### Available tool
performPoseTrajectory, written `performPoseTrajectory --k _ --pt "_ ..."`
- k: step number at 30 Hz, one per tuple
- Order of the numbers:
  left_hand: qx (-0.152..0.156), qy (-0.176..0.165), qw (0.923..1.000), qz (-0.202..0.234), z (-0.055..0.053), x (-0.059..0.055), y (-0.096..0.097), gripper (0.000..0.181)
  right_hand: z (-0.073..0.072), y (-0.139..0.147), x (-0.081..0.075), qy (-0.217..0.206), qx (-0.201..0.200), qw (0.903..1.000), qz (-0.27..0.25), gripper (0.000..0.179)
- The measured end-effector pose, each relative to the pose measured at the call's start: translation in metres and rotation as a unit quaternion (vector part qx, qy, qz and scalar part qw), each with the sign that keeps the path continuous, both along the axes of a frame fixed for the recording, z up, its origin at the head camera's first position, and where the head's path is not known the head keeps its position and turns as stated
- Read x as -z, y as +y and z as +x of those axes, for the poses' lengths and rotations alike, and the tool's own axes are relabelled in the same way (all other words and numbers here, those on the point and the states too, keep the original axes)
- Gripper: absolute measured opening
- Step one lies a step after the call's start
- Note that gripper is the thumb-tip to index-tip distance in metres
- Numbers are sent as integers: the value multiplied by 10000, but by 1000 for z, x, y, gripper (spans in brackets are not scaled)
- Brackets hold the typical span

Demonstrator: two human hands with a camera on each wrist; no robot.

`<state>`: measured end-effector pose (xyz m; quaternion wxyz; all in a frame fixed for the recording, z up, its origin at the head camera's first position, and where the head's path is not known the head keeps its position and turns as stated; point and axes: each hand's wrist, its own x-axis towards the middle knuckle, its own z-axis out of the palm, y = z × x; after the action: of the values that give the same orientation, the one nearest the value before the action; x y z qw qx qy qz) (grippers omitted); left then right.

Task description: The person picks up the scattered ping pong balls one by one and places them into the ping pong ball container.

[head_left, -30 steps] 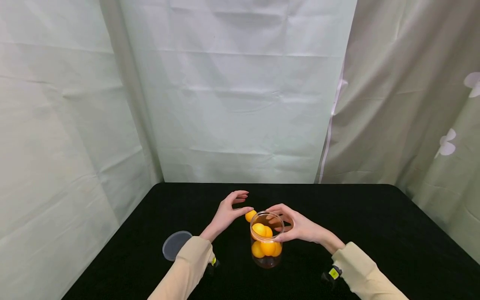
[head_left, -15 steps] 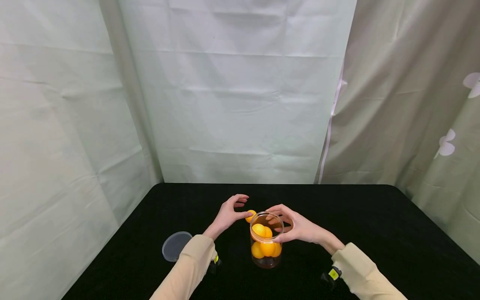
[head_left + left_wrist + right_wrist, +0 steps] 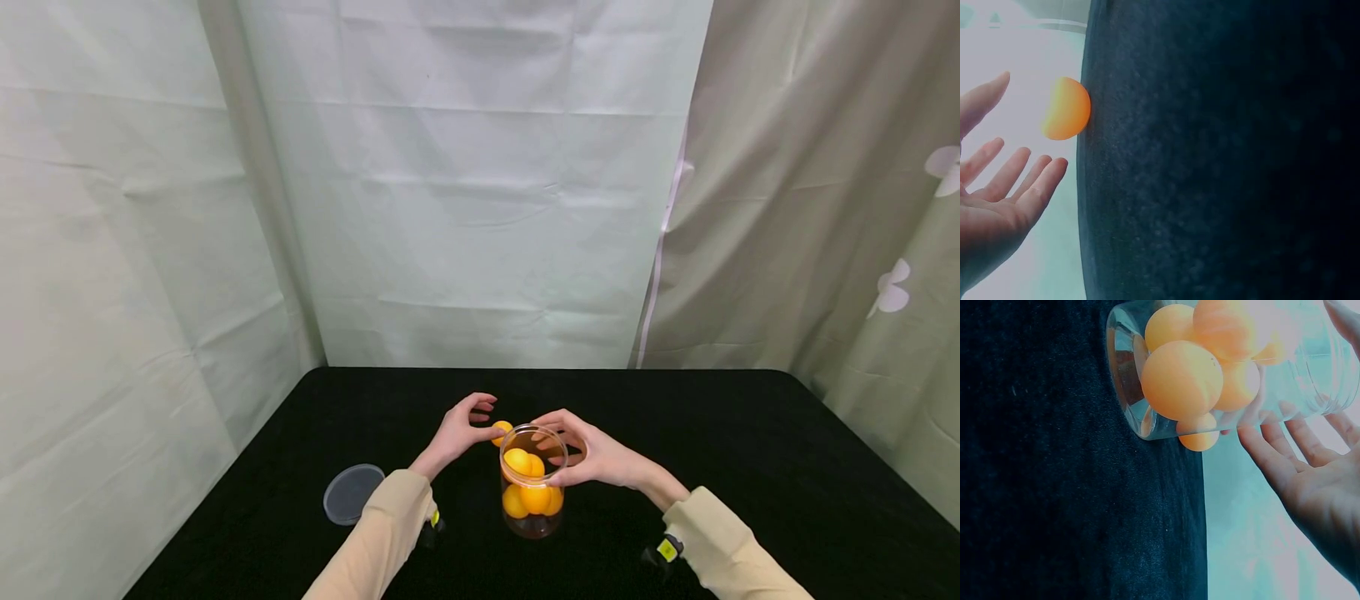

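Observation:
A clear jar (image 3: 532, 525) stands upright on the black table, with several orange table tennis balls (image 3: 536, 499) inside. My right hand (image 3: 600, 452) holds it near the rim, thumb on the near side and fingers on the far side; the right wrist view shows this hand (image 3: 1329, 481) curved about the upper jar. Just behind and left of the jar, another orange ball (image 3: 502, 432) rests on the table. Close to that ball is my left hand (image 3: 455, 432), its fingers spread and loosely bent. In the left wrist view a gap shows between the fingers and the ball (image 3: 1069, 109).
A round grey lid (image 3: 351, 495) lies flat on the black table (image 3: 675, 417), beside my left forearm. Pale curtains (image 3: 480, 208) hang behind the table and along both sides.
My left hand has come down slightly toward me beside the loose ball. The ball, the jar and my right hand have stayed in place.

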<state>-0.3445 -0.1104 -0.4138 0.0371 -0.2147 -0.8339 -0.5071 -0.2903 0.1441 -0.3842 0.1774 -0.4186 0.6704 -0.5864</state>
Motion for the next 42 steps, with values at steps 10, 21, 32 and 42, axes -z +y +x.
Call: performPoseTrajectory --k 10,21,32,42 --pt "1 -250 9997 -73 2 -2 3 50 0 -1 0 -45 1 10000 -24 63" --pt "16 -487 9987 -173 -1 3 3 50 0 -2 0 -50 21 10000 6 63" --pt "4 -555 9978 -361 -4 3 4 49 -1 -3 1 -8 -14 10000 -21 63" --pt "142 -438 9975 -531 -10 6 7 40 0 -3 0 26 28 10000 -30 63"
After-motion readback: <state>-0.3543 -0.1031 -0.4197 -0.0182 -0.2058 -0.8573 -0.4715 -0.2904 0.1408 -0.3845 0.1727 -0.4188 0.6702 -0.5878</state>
